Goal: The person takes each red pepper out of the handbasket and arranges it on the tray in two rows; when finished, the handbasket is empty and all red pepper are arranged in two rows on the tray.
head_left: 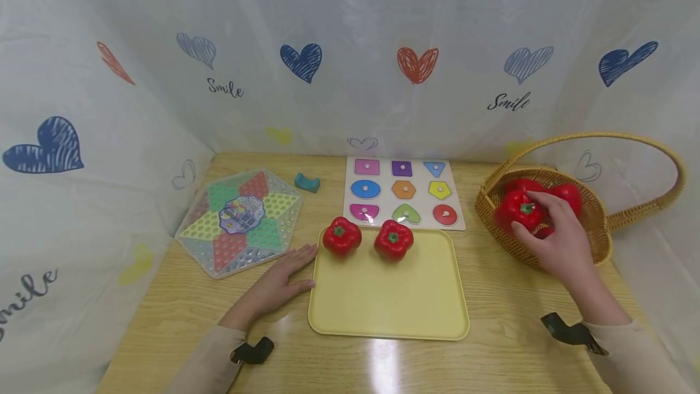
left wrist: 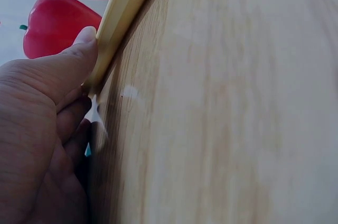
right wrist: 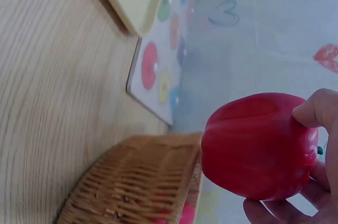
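Note:
My right hand (head_left: 564, 241) grips a red bell pepper (head_left: 519, 210) between thumb and fingers at the wicker basket (head_left: 600, 245). In the right wrist view this bell pepper (right wrist: 253, 145) is raised past the basket's rim, with the thumb on one side and fingers beneath. More red peppers (head_left: 566, 196) lie inside the basket. My left hand (head_left: 276, 284) lies on the table with fingers extended, its fingertips at the left edge of the yellow tray (head_left: 388, 306). The left wrist view shows the thumb against the tray's rim (left wrist: 113, 28). Two red bell peppers (head_left: 341, 237) (head_left: 394, 240) sit along the tray's far side.
Behind the tray lies a shape puzzle board (head_left: 404, 192). A hexagonal Chinese checkers board (head_left: 240, 222) is to the left, with a small teal block (head_left: 307, 183) beside it. The basket's tall handle (head_left: 629, 137) arches up at the right. A printed curtain (head_left: 350, 11) surrounds the table.

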`<state>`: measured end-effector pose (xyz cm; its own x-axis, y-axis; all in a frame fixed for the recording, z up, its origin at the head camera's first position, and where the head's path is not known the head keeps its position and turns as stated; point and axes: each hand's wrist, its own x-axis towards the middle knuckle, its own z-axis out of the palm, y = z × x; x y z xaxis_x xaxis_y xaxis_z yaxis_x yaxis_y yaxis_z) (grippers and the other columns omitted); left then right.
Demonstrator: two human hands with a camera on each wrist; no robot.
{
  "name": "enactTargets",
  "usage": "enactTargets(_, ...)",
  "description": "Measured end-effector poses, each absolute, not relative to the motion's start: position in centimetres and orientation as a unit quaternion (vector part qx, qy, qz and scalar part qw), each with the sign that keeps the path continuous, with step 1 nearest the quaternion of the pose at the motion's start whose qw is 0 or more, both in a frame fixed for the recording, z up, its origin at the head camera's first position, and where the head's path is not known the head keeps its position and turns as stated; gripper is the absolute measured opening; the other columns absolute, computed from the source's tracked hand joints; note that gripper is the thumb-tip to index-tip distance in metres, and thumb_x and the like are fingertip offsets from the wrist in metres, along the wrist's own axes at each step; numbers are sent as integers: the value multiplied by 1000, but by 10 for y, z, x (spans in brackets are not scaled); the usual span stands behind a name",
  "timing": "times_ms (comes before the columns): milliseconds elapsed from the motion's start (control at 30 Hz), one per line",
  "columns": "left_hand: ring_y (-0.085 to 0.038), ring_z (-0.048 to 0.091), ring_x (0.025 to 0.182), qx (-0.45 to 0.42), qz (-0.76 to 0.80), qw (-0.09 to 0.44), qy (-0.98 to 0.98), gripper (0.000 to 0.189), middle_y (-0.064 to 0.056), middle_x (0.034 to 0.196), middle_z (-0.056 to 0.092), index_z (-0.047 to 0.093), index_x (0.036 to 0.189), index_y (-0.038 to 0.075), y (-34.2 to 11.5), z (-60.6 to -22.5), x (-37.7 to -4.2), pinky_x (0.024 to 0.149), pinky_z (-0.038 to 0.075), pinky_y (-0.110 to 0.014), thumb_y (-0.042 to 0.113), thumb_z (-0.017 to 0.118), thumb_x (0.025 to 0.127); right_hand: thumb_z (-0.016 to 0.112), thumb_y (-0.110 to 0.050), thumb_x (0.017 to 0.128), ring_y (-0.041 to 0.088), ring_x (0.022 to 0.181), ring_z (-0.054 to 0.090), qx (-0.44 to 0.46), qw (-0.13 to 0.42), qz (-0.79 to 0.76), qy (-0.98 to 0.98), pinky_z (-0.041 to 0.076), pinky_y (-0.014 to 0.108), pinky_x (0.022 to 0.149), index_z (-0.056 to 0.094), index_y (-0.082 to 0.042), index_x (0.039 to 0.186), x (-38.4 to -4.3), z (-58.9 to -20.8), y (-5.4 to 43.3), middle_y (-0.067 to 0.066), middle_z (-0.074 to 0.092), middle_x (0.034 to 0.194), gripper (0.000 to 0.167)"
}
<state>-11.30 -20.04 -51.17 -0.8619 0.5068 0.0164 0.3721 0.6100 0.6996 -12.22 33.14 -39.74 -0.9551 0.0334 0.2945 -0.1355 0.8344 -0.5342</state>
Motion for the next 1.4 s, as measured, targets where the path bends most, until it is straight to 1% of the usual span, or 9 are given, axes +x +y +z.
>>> enactTargets(67,-35,29,151,245,366,93,893,72,-10,162,37,39,158,12,-201,-512,-113,124,20,-55,35,69,97,81,-13,86,44,117,49,40,152,288,-945,36,9,75,50,-4,145,-120,-399,325,24,47,143,67)
enactTargets(167,-34,29,151,244,366,95,893,72,-9,162,36,39,158,12,-201,-511,-113,124,20,-54,35,70,96,82,-12,84,43,118,49,53,146,290,-944,54,35,88,51,-4,144,-117,-403,314,24,47,143,68)
enactTargets(300,-33,28,151,241,369,100,892,72,-8,162,36,39,157,13,-201,-510,-113,125,20,-54,34,71,96,84,-13,82,45,124,48,62,128,300,-943,50,71,90,51,-5,144,-113,-410,300,24,48,143,70)
enactTargets(600,-31,28,152,240,372,101,891,72,-8,162,36,39,158,13,-200,-509,-112,125,18,-52,34,71,96,85,-14,83,42,124,51,95,106,317,-938,54,64,92,53,-5,141,-111,-430,280,22,52,141,67)
enactTargets(700,-32,27,152,239,373,101,891,72,-8,162,36,39,158,13,-200,-509,-112,125,19,-53,34,70,96,86,-15,83,39,122,53,109,101,320,-936,57,32,96,54,-6,141,-111,-436,275,20,53,140,67)
enactTargets(767,-33,27,152,238,373,101,891,72,-9,162,36,39,158,13,-200,-509,-111,125,19,-54,34,70,96,87,-16,82,37,120,56,113,96,320,-936,56,22,93,54,-6,141,-111,-439,271,19,54,140,68)
enactTargets(833,-33,27,152,239,373,100,891,72,-9,162,36,39,158,13,-201,-509,-111,125,19,-54,35,70,96,87,-17,82,37,120,57,116,90,325,-934,57,24,93,55,-7,141,-111,-442,267,18,53,140,68)
enactTargets(967,-33,27,152,240,374,99,890,72,-9,162,36,39,158,13,-201,-510,-112,125,19,-54,35,70,96,87,-16,82,37,119,57,121,84,330,-933,57,59,90,55,-8,141,-111,-449,259,18,53,140,67)
enactTargets(1400,-32,27,152,239,371,99,892,72,-8,163,35,39,158,14,-201,-510,-112,125,19,-53,36,69,97,86,-10,81,33,120,57,156,89,332,-926,59,55,89,54,-11,144,-116,-464,247,16,55,140,70)
